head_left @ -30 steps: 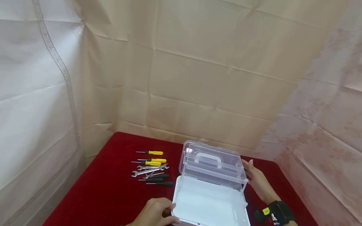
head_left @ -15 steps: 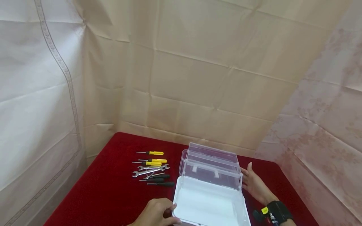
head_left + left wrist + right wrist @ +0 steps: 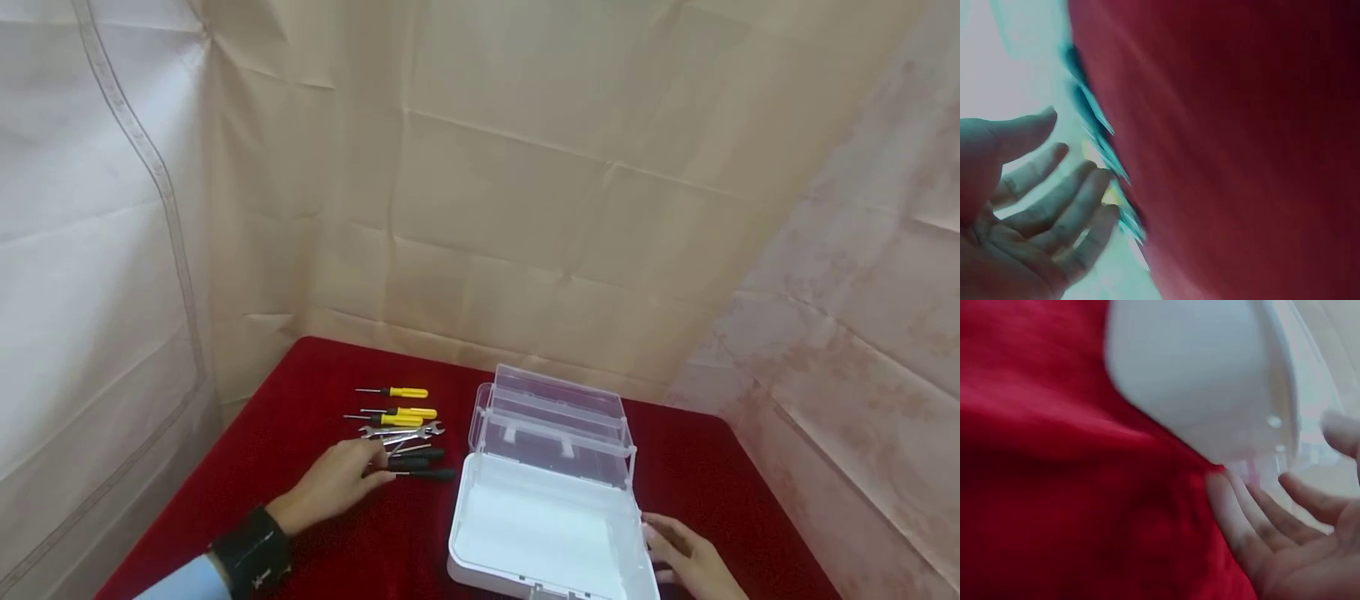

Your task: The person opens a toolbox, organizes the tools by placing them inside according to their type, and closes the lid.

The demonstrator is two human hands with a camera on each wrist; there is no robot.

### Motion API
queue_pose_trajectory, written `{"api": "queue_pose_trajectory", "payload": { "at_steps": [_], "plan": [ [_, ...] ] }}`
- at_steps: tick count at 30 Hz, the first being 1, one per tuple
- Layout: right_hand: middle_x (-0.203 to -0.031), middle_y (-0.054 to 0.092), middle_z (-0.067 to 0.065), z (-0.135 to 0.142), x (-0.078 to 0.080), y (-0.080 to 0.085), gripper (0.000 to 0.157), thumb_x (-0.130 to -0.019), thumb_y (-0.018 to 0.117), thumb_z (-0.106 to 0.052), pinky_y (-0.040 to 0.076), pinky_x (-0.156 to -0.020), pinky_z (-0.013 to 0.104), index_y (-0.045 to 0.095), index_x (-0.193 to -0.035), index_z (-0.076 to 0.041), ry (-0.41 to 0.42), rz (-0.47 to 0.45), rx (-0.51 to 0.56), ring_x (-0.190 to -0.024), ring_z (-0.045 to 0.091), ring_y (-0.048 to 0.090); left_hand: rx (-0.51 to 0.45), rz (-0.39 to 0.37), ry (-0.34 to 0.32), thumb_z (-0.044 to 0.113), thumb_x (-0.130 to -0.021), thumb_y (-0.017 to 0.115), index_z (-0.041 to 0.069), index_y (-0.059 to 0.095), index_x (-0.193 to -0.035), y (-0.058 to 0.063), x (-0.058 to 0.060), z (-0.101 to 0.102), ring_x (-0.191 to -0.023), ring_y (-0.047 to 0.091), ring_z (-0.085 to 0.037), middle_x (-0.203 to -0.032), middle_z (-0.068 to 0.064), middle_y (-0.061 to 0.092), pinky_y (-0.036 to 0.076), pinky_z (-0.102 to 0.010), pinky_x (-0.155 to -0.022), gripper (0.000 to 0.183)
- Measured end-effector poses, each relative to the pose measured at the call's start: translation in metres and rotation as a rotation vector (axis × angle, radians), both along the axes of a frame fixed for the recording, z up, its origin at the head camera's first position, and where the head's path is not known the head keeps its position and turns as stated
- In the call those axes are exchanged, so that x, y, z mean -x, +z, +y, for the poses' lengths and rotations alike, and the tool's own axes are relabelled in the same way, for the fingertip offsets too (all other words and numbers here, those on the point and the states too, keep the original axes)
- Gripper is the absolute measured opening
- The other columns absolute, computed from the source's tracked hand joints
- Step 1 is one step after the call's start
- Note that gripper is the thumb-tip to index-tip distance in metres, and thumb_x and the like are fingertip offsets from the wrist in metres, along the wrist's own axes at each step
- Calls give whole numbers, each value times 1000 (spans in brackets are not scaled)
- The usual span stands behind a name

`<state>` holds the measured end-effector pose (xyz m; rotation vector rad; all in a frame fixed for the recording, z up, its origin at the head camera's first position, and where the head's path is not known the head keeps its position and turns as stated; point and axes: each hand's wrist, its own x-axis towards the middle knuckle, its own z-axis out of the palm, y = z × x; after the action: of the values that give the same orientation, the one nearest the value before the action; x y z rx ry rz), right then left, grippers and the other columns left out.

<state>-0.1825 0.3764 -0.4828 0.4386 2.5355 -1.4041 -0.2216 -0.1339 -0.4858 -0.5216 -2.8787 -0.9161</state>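
Note:
A white toolbox (image 3: pixel 480 571) with a clear upper section (image 3: pixel 558 408) swung back stands at the right. My left hand (image 3: pixel 341 479) reaches over the near end of the tools, beside several black-handled screwdrivers (image 3: pixel 433 474). In the left wrist view its fingers (image 3: pixel 1072 212) are spread and loosely bent, holding nothing. Silver open-ended wrenches (image 3: pixel 420 432) lie partly covered by that hand. Beyond them are yellow-handled screwdrivers (image 3: pixel 407 392). My right hand (image 3: pixel 686 554) is at the toolbox's right side; in the right wrist view its extended fingers (image 3: pixel 1229 506) are right at the white wall.
Red cloth (image 3: pixel 300 417) covers the table. Beige sheeting (image 3: pixel 487 250) hangs behind it, with pale sheeting on both sides. The toolbox's front latch (image 3: pixel 543 592) hangs down at the near edge.
The clear upper section has swung further up and back. My left hand has left the toolbox's front corner for the tools. My right hand has moved nearer along the box's right side.

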Motion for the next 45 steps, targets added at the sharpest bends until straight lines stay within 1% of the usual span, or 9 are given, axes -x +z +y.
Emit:
{"api": "queue_pose_trajectory", "payload": {
  "at_steps": [3, 7, 14, 17, 20, 24, 30, 36, 45],
  "plan": [
    [-122, 67, 24, -7, -12, -5, 90, -81, 78, -62, 60, -77, 49, 54, -140, 1, -10, 7, -26, -90, 28, 70, 72, 56, 47, 25, -87, 84, 13, 71, -96, -5, 22, -24, -74, 51, -8, -85, 6, 61, 47, -30, -68, 19],
    [-113, 70, 19, -15, -18, -8, 91, -77, 80, -65, 61, -75, 46, 58, -135, 1, -51, 48, -26, -82, 25, 67, 106, 56, 70, 21, -86, 85, 8, 71, -101, -9, 35, -42, -79, 53, -13, -91, -1, 62, 49, -35, -70, 25],
    [-111, 70, 18, -16, -22, -10, 95, -73, 79, -69, 59, -71, 40, 58, -133, 3, -83, 31, -16, -76, 24, 64, 195, 34, 60, 20, -89, 82, 9, 68, -95, -3, 44, -46, -76, 52, -15, -85, -1, 59, 48, -35, -67, 18],
    [-114, 70, 21, -15, -22, -11, 99, -73, 77, -73, 60, -73, 44, 58, -133, 3, -78, 24, -19, -80, 25, 66, 205, 45, 88, 18, -93, 78, 8, 66, -92, 2, 55, -48, -72, 49, -16, -81, -2, 54, 45, -35, -64, 15],
    [-115, 69, 22, -17, -23, -13, 99, -73, 76, -73, 61, -74, 46, 59, -133, 4, -80, 33, 0, -80, 26, 69, 239, 63, 108, 16, -95, 75, 3, 67, -103, 3, 69, -53, -76, 53, -19, -86, -6, 56, 50, -38, -67, 16],
    [-115, 69, 23, -22, -23, -14, 91, -80, 75, -68, 61, -73, 46, 58, -133, 4, -82, 54, 25, -78, 28, 70, 288, 86, 78, 10, -91, 77, 4, 70, -103, -2, 83, -63, -80, 60, -21, -90, -6, 60, 55, -43, -72, 16],
    [-114, 69, 22, -22, -25, -18, 87, -84, 74, -65, 61, -73, 46, 59, -132, 5, -87, 67, 25, -80, 27, 70, 306, 97, 44, 1, -87, 77, 10, 65, -80, -7, 86, -66, -71, 54, -17, -78, -1, 56, 50, -37, -62, 17],
    [-116, 69, 23, -21, -26, -18, 97, -77, 74, -73, 61, -74, 46, 58, -133, 5, -103, 63, 36, -80, 27, 70, 310, 111, 23, -5, -84, 70, 12, 58, -75, -7, 86, -63, -62, 50, -14, -68, 3, 54, 44, -33, -55, 23],
    [-114, 70, 21, -17, -31, -18, 92, -77, 77, -69, 61, -75, 46, 62, -130, 4, -115, 82, -4, -85, 27, 69, 273, 109, 19, -5, -85, 74, 11, 63, -74, -8, 83, -59, -64, 49, -12, -69, 4, 57, 44, -31, -60, 23]
  ]
}}
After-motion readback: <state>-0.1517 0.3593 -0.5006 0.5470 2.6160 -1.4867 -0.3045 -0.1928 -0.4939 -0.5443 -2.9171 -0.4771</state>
